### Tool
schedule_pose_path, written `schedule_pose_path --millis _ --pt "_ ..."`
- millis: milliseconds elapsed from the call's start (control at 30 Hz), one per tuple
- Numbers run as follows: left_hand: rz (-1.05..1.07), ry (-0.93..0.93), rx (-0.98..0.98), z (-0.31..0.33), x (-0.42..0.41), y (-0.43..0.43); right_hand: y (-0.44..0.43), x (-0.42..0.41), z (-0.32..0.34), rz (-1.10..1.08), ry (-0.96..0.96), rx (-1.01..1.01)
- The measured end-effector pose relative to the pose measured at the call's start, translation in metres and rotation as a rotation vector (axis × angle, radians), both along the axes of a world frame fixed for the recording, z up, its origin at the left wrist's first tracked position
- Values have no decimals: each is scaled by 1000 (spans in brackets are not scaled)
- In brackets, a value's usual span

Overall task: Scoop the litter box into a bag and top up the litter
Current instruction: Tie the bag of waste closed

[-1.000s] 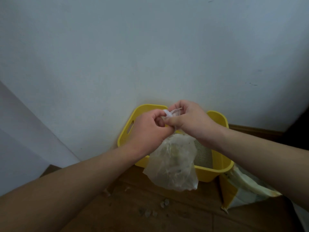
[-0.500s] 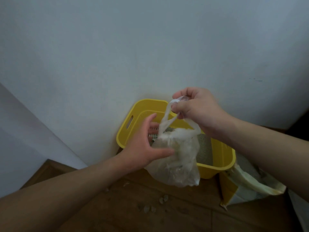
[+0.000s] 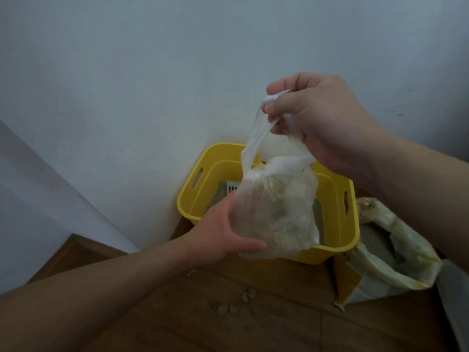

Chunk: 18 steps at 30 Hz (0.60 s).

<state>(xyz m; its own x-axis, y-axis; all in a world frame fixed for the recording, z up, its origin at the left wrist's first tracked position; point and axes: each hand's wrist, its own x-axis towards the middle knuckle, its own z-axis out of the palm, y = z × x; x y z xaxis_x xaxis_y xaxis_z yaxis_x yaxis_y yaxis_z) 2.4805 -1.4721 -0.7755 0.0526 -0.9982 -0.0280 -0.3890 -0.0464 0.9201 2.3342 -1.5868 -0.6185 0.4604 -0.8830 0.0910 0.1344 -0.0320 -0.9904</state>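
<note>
Over wooden floor [image 3: 253,326], right hand [image 3: 322,123] fingers [image 3: 286,82] pinch the bag [image 3: 276,212], left hand [image 3: 215,232] fingers [image 3: 246,246] clasp its side.

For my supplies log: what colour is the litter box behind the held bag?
The litter box is plain yellow all over, best seen in the head view.

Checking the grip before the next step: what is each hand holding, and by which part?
Both hold the clear plastic bag: the right hand pinches its gathered top, the left hand grips its lower left side.
</note>
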Motion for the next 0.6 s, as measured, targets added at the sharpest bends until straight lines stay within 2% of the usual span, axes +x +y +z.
schedule_pose_path --millis 333,600 --pt "41 12 -17 11 -5 -42 -30 -2 32 -67 -15 -30" --pt "108 72 32 62 -51 -57 -39 -16 85 -104 176 21"
